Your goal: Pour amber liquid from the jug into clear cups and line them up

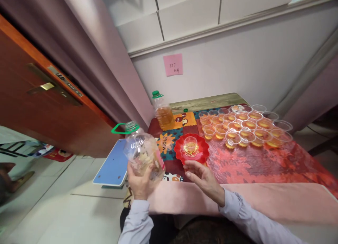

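My left hand (141,180) is wrapped round a big clear plastic jug (142,149) with a green handle ring and an uncapped mouth. The jug looks nearly drained, and its base is hidden behind my wrist. My right hand (202,179) is empty, its fingers apart, close to the near rim of a red scalloped plate (179,154). On that plate stands a clear plastic cup (190,144); how much it holds I cannot tell. Several clear cups (248,126) of amber liquid stand in rows to the right.
Behind the plate stands a second jug (165,117), green-capped and partly filled with amber liquid. A loose green cap (185,110) lies near the wall. A pink cloth (264,198) covers the table's front edge. Left of the table is a blue stool (111,165).
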`<state>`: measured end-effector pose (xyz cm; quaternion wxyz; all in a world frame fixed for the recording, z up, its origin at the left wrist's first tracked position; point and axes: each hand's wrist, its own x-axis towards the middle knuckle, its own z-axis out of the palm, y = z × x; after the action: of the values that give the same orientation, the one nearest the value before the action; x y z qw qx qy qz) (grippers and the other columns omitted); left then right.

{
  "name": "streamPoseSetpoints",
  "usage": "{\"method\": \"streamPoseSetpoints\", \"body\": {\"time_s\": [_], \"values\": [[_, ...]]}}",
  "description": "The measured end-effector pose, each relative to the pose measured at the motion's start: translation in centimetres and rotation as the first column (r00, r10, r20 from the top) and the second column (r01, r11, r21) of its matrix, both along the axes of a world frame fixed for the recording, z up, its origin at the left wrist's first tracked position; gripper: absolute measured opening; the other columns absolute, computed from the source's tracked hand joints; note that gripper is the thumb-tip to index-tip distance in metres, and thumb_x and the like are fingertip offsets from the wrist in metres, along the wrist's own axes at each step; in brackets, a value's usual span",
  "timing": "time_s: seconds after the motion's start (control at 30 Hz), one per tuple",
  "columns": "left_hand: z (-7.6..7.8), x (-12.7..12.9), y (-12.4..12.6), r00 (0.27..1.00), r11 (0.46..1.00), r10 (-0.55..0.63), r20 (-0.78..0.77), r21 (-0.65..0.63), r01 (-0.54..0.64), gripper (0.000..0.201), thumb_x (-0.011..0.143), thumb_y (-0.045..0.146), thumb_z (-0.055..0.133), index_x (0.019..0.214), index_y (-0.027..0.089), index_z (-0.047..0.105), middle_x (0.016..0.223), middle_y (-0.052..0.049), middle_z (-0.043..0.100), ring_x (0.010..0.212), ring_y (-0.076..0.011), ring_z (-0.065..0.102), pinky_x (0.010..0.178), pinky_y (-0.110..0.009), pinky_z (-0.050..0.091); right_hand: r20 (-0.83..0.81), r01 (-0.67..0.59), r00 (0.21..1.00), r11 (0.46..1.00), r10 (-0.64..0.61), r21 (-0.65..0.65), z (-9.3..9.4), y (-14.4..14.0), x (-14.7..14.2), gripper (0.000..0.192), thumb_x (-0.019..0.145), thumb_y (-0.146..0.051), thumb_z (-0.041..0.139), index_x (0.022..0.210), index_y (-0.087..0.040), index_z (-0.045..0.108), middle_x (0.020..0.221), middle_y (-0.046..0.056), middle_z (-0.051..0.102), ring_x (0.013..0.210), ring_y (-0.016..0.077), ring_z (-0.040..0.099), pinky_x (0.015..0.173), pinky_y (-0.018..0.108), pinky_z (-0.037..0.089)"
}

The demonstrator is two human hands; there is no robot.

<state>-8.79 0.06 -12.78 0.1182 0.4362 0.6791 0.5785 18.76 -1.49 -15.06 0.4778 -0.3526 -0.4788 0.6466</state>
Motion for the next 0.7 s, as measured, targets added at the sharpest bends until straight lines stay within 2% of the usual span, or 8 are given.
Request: {"method": "streamPoseSetpoints", "body": {"time_s": [0.1,0.17,0.3,0.37,0.43,0.57,0.63,0.7], "values": [[-2.9,0.1,-0.2,0.998,0.991,0.018,0.066,0.132,-0.026,0.106,0.068,0.057,0.088,0.154,0.019,0.039,0.144,-0.02,0.06,0.13,-0.0342,0.064,0.112,-0.055,0.052,0.05,0.022,0.998,0.999,-0.023,0.027,-0.5,-0.2,0.4,0.045,0.091,-0.053,0.078,0.125,-0.026,0.069,0.123,0.011,0.076,0.111,0.0258,0.074,0.097,0.045,0.061],[-4.2,0.0,-0.5,0.998,0.986,0.004,0.069,0.168,-0.015,0.099,0.072,0.056,0.085,0.153,0.025,0.037,0.146,-0.018,0.057,0.136,-0.0348,0.06,0.115,-0.06,0.049,0.097,0.033,0.995,0.998,-0.038,0.058,-0.8,-0.2,0.7,0.042,0.092,-0.053,0.077,0.123,-0.025,0.07,0.122,0.011,0.076,0.112,0.0265,0.074,0.096,0.045,0.062],[-5.5,-0.4,-1.1,0.998,0.986,-0.02,0.066,0.167,0.009,0.092,0.076,0.054,0.085,0.152,0.032,0.038,0.146,-0.016,0.056,0.14,-0.0387,0.056,0.114,-0.07,0.047,0.23,0.061,0.969,0.99,-0.09,0.131,-0.6,0.4,1.5,0.039,0.095,-0.053,0.072,0.12,-0.024,0.071,0.119,0.011,0.079,0.105,0.0268,0.077,0.092,0.044,0.064],[-6.1,-0.7,-1.1,0.998,0.986,-0.027,0.056,0.168,0.017,0.096,0.075,0.051,0.088,0.153,0.032,0.036,0.148,-0.018,0.055,0.14,-0.0399,0.056,0.115,-0.071,0.046,0.343,0.098,0.924,0.97,-0.171,0.221,0.2,1.2,2.4,0.037,0.097,-0.051,0.069,0.12,-0.023,0.072,0.113,0.011,0.08,0.099,0.0265,0.078,0.088,0.043,0.065],[-6.7,-1.1,-0.9,0.998,0.984,-0.041,0.046,0.174,0.032,0.101,0.073,0.048,0.09,0.154,0.031,0.032,0.15,-0.019,0.052,0.141,-0.0396,0.056,0.117,-0.07,0.044,0.454,0.132,0.838,0.919,-0.303,0.37,1.4,2.6,3.4,0.034,0.098,-0.047,0.067,0.122,-0.023,0.072,0.11,0.011,0.081,0.095,0.0261,0.079,0.086,0.043,0.065],[-7.6,-1.8,-0.5,0.996,0.977,-0.081,0.03,0.198,0.073,0.112,0.067,0.046,0.094,0.156,0.027,0.029,0.154,-0.02,0.048,0.144,-0.0391,0.052,0.119,-0.069,0.043,0.562,0.047,0.611,0.734,-0.557,0.677,3.3,6.5,5.0,0.034,0.101,-0.042,0.065,0.128,-0.022,0.07,0.123,0.013,0.078,0.11,0.028,0.076,0.096,0.044,0.062],[-7.7,-1.9,-0.4,0.996,0.975,-0.082,0.036,0.212,0.073,0.112,0.066,0.046,0.094,0.156,0.027,0.029,0.154,-0.02,0.047,0.143,-0.038,0.053,0.119,-0.067,0.043,0.616,-0.072,0.496,0.679,-0.611,0.731,3.3,8.6,5.2,0.041,0.099,-0.044,0.067,0.133,-0.021,0.068,0.134,0.016,0.073,0.123,0.0312,0.071,0.104,0.047,0.058],[-7.4,-1.7,-0.5,0.996,0.975,-0.079,0.044,0.214,0.068,0.111,0.068,0.048,0.092,0.156,0.027,0.029,0.153,-0.019,0.048,0.141,-0.037,0.055,0.119,-0.065,0.045,0.686,-0.181,0.378,0.677,-0.622,0.713,2.8,10.4,4.9,0.054,0.093,-0.049,0.073,0.136,-0.017,0.067,0.146,0.021,0.065,0.134,0.0367,0.063,0.111,0.055,0.052]]}}
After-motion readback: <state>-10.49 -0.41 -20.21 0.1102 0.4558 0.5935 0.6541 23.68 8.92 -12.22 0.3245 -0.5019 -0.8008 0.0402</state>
